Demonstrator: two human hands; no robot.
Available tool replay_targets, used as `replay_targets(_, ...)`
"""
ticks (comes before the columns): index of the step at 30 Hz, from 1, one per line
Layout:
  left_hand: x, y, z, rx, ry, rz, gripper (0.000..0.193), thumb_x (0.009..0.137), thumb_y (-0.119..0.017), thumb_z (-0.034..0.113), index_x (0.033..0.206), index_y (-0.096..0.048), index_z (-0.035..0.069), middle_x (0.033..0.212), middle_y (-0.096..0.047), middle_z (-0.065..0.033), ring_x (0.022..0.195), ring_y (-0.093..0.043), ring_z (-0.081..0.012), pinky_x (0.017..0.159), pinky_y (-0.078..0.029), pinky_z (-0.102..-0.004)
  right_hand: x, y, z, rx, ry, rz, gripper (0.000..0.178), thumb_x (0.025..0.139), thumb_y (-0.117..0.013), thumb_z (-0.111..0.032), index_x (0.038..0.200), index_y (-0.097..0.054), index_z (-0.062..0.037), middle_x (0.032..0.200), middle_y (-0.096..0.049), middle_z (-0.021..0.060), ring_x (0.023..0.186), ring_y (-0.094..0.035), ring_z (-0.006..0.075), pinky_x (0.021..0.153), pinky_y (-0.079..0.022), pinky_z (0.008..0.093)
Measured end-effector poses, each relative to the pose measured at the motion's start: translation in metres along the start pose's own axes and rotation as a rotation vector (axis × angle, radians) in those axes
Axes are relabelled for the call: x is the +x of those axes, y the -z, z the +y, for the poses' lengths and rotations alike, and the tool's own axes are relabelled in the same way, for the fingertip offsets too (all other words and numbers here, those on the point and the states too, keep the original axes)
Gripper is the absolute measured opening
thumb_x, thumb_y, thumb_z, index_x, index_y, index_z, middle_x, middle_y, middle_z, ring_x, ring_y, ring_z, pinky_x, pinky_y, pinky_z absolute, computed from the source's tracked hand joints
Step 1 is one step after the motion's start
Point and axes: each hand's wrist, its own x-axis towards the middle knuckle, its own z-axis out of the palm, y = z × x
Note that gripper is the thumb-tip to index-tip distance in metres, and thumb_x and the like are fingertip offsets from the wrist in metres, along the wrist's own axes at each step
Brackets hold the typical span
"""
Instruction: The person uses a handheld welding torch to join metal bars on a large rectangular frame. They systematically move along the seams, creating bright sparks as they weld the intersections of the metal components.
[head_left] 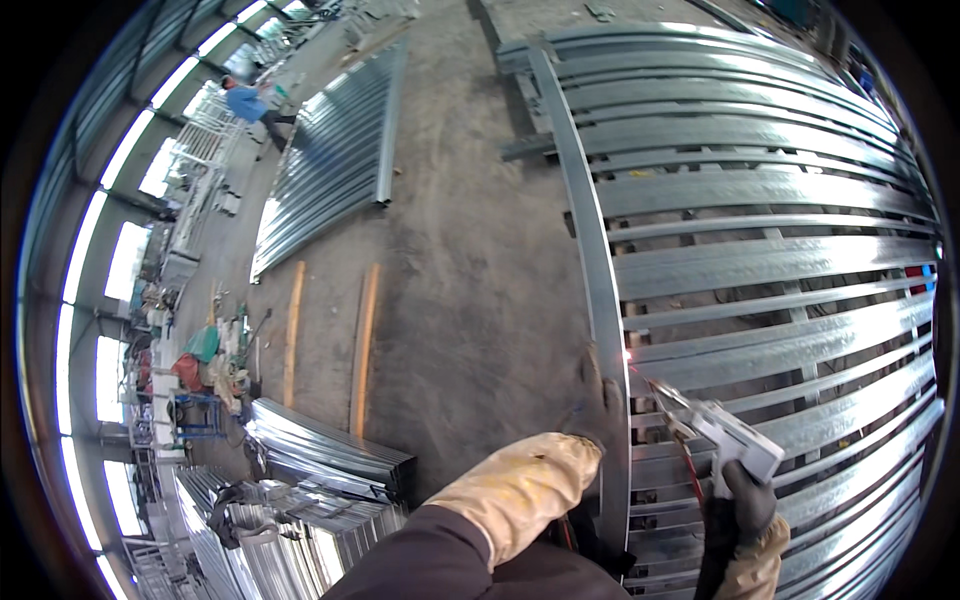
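Observation:
My right hand (750,503), in a dark glove, is closed round the handle of a white handheld welding gun (738,442). The gun's thin metal tip points up and left, toward a small red glow at the edge of a long steel rail (584,200). There the rail meets the ends of several flat steel slats (760,255). My left hand (598,408), also gloved, lies along the rail's left side with its fingers stretched forward; it seems to touch the rail, though its far side is hidden. A red cable runs beside the gun.
Another slatted metal panel (335,150) lies at the far left, and a person in blue (248,103) is beside it. Two wooden strips (365,350) rest on the concrete floor. Stacked shiny metal profiles (325,455) stand at the near left.

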Motion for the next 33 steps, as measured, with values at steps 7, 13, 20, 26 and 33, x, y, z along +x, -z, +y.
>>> replay_targets(7,0.008,0.005,0.055,-0.748,1.093,-0.38,0.052,0.11,-0.038,0.033,0.158,-0.023,0.015,0.093,-0.067,-0.013,0.07,-0.065,-0.0232,0.059,-0.057,-0.0394,-0.064,0.03,0.021,0.221,-0.026,-0.013,0.032,0.096,-0.061,-0.017,0.121,-0.063,0.0017,0.088,-0.07,0.0104,0.067,-0.068,0.0185,0.057,-0.055,0.031)
replay_targets(13,0.002,-0.01,0.049,0.033,0.507,-0.193,0.06,0.106,-0.034,0.037,0.154,-0.034,0.0,0.136,-0.057,-0.0336,0.126,-0.056,-0.0478,0.104,-0.045,-0.0521,-0.075,0.044,0.039,0.307,-0.156,-0.095,0.034,0.096,-0.065,-0.02,0.122,-0.062,0.0015,0.087,-0.068,0.007,0.067,-0.068,0.0168,0.057,-0.055,0.0299)
replay_targets(20,0.003,-0.01,0.041,0.034,0.574,-0.299,0.061,0.106,-0.031,0.036,0.156,-0.03,0.001,0.145,-0.052,-0.0321,0.129,-0.053,-0.0497,0.107,-0.042,-0.0513,-0.066,0.035,0.032,0.297,-0.042,-0.123,0.041,0.097,-0.066,-0.022,0.13,-0.059,0.0015,0.093,-0.071,0.0092,0.066,-0.067,0.0143,0.058,-0.053,0.0273)
replay_targets(26,0.001,-0.014,0.025,0.108,0.535,-0.281,0.065,0.106,-0.03,0.04,0.157,-0.026,0.0,0.147,-0.049,-0.0332,0.131,-0.051,-0.0488,0.109,-0.04,-0.0513,-0.05,0.017,0.029,0.284,0.049,-0.143,0.041,0.099,-0.065,-0.019,0.134,-0.058,0.0011,0.094,-0.072,0.009,0.065,-0.065,0.0135,0.057,-0.052,0.0266)
replay_targets(33,0.008,-0.002,0.043,0.124,0.573,-0.321,0.064,0.106,-0.031,0.04,0.156,-0.028,0.001,0.137,-0.057,-0.0341,0.124,-0.057,-0.0505,0.105,-0.043,-0.0529,-0.033,0.011,0.035,0.232,0.101,-0.196,0.04,0.099,-0.064,-0.021,0.131,-0.06,0.0021,0.092,-0.072,0.0067,0.067,-0.064,0.0116,0.06,-0.052,0.0261)
